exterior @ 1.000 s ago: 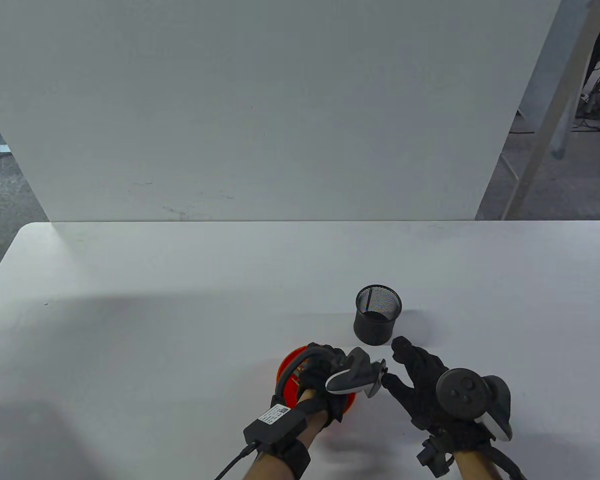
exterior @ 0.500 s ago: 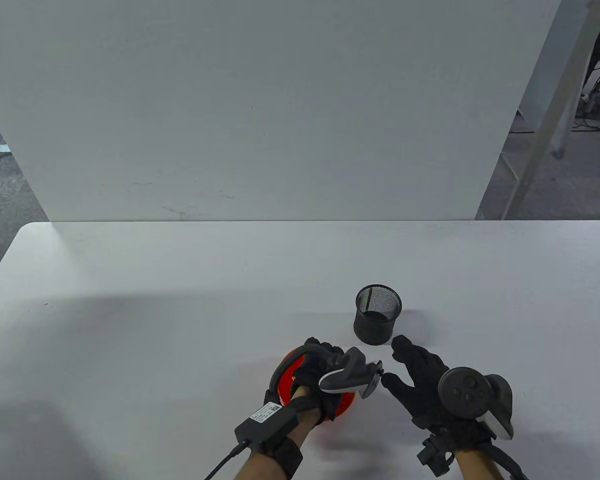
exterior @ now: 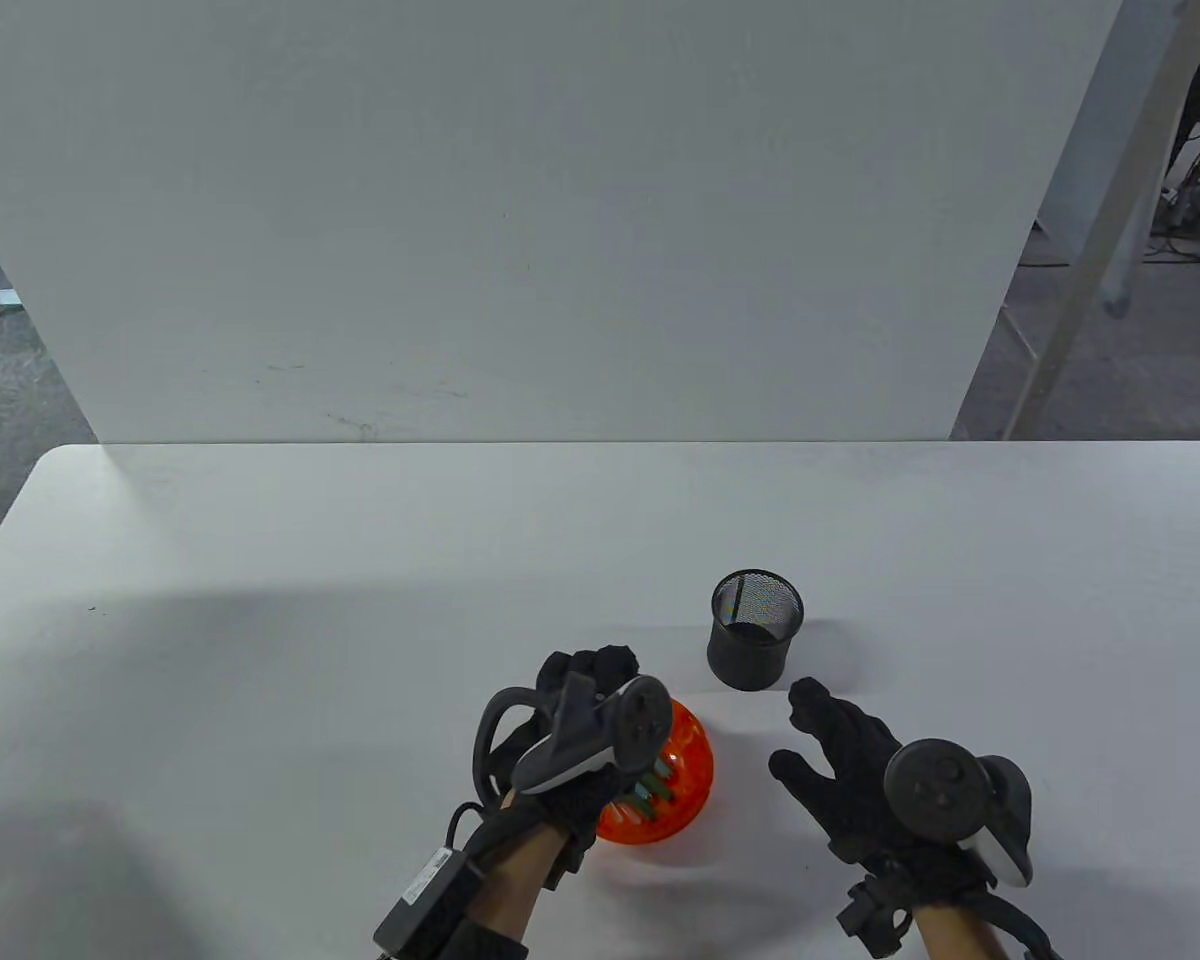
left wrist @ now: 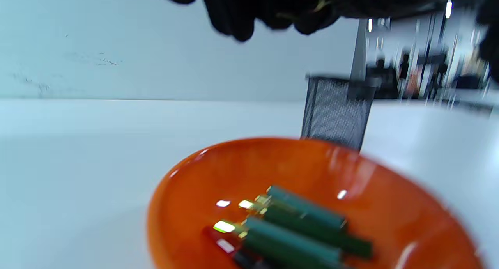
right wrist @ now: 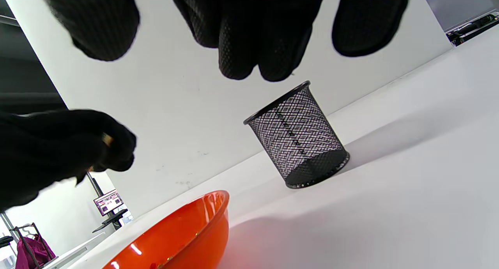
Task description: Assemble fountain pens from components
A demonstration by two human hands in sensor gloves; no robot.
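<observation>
An orange bowl sits near the table's front edge and holds several green pen parts with gold ends. They show plainly in the left wrist view. My left hand hovers over the bowl's left rim with its fingers curled together. A small gold-coloured piece shows pinched between them. My right hand lies spread and empty to the right of the bowl, palm down. A black mesh pen cup stands upright just behind both hands.
The bowl and the mesh cup stand close together on the white table. A white wall panel rises along the table's far edge.
My left hand has lifted out of the bowl and swung left and back, uncovering the green parts. My right hand has barely moved.
</observation>
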